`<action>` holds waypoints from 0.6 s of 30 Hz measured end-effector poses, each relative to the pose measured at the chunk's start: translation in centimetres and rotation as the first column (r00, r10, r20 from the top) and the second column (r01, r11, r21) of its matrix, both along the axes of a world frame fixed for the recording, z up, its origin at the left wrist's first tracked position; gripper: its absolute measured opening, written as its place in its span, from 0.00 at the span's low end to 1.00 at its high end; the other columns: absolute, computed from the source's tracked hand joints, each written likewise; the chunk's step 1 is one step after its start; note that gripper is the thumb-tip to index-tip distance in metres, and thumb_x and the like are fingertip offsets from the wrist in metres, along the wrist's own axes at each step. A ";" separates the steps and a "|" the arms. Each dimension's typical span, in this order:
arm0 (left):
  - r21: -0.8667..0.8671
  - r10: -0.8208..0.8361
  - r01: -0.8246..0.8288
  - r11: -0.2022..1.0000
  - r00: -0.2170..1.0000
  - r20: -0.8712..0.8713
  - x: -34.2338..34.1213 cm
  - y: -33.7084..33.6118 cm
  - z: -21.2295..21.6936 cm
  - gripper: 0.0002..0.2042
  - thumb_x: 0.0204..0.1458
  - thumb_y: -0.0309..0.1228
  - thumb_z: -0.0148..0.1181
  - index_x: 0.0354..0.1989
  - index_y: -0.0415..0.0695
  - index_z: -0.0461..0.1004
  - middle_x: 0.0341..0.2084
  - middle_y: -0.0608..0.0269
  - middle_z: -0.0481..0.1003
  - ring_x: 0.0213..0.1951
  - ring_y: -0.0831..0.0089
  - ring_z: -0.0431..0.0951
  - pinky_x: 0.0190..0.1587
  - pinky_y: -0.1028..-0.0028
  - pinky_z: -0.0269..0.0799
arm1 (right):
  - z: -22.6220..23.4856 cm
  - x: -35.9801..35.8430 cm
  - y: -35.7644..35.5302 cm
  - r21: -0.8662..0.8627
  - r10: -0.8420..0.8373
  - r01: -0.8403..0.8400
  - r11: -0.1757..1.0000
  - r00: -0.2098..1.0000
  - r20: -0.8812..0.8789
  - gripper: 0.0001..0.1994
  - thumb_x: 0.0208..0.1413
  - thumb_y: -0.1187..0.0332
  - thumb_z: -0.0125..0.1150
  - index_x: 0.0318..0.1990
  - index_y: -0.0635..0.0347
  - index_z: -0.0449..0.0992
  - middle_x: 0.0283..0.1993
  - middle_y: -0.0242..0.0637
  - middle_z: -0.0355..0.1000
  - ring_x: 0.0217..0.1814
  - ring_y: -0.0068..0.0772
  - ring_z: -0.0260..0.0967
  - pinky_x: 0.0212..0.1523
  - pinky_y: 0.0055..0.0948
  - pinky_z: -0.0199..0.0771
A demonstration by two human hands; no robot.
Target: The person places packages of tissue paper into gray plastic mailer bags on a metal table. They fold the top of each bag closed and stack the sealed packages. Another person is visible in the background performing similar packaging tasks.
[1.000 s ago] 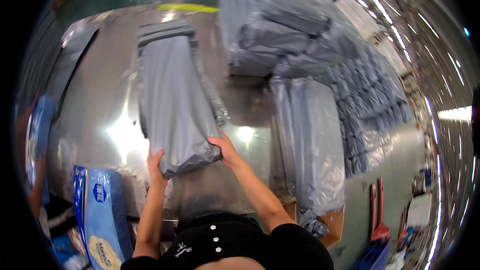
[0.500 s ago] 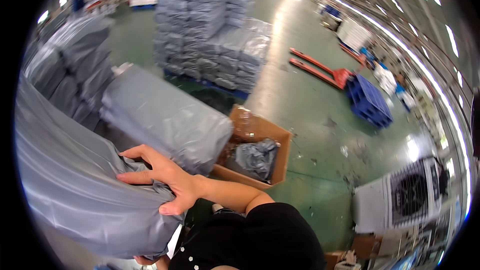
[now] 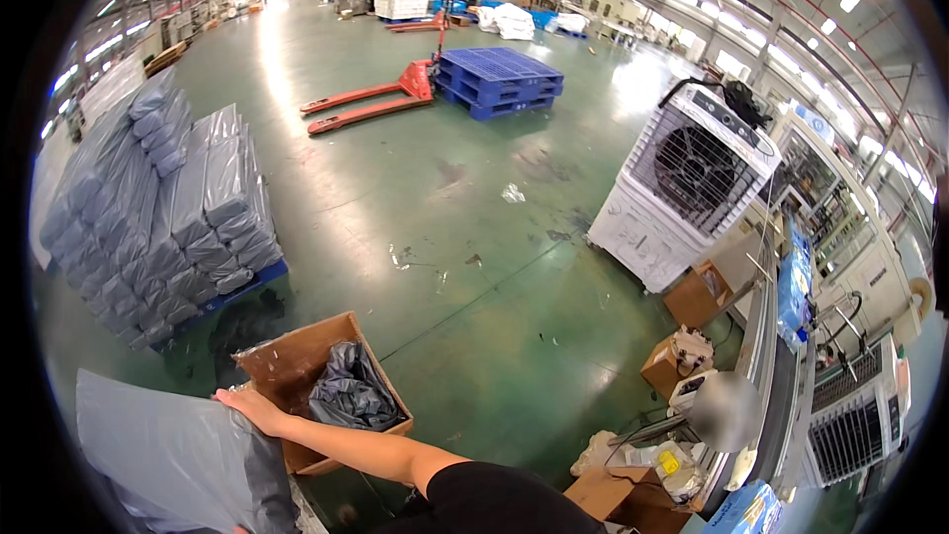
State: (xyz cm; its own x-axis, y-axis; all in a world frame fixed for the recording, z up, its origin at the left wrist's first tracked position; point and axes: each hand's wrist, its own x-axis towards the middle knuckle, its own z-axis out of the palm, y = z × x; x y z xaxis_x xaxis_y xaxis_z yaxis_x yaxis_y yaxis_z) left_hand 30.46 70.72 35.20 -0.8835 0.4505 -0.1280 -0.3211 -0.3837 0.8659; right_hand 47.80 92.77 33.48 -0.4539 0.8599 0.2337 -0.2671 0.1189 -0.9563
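Observation:
A large grey plastic-wrapped package [image 3: 183, 445] lies at the lower left, on top of more grey wrapping. My right hand [image 3: 254, 410] rests on its far right edge, fingers stretched flat over the plastic; the thumb is hard to make out. Of my left hand [image 3: 240, 530] only a fingertip shows at the lower rim, against the near side of the package. Beside the package stands an open cardboard box [image 3: 381, 376], with crumpled dark grey plastic [image 3: 351, 391] inside.
Stacked grey packages [image 3: 188, 208] stand on a blue pallet at the left. Ahead are a red pallet jack [image 3: 395, 89] and blue pallets [image 3: 499, 79]. An air cooler [image 3: 682, 178] and a conveyor [image 3: 766, 366] stand to the right, with cardboard boxes [image 3: 677, 361] near them.
The view has swung to the right. My right hand was spread with its fingers dug into loose grey plastic; now it lies flatter on the package's edge. My left hand has nearly left the picture.

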 end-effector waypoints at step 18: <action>0.445 -0.430 0.247 0.861 0.821 0.375 0.6 2.9 -13.5 0.35 0.61 0.55 0.35 0.69 0.43 0.42 0.64 0.54 0.53 0.62 0.59 0.57 0.64 0.64 0.54 | -5.2 -3.3 5.1 -0.652 0.234 -0.482 0.586 0.870 -0.433 0.26 0.60 0.43 0.47 0.50 0.56 0.73 0.48 0.34 0.72 0.48 0.27 0.68 0.52 0.29 0.69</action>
State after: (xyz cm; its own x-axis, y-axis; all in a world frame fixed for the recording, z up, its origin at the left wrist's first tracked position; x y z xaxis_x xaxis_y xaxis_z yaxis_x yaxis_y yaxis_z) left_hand 31.06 73.66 21.74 -0.5484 0.8024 -0.2352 -0.8039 -0.4285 0.4125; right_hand 44.48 97.88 28.32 -0.7857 0.5789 -0.2183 -0.3868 -0.7350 -0.5569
